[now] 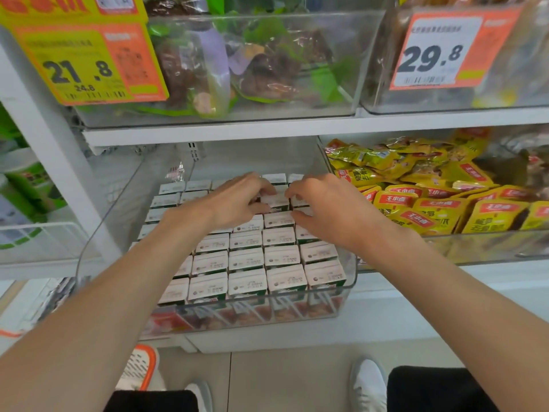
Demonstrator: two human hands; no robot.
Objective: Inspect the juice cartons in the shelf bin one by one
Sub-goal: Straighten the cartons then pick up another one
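A clear plastic shelf bin [350,272] is packed with several small juice cartons [246,260], white tops up, in tight rows. Both hands reach over the far rows. My left hand [237,200] and my right hand [323,209] flank one carton [277,200] that stands slightly higher than its neighbours. Left fingers and thumb curl onto its left side, and right fingertips touch its right side. How firmly the right hand holds it is unclear.
Yellow snack packets [439,203] fill the bin to the right. Above is a shelf [208,132] with clear bins of bagged goods and price tags 21.8 [80,69] and 29.8 [430,58]. An orange-rimmed basket [139,370] sits on the floor by my shoes.
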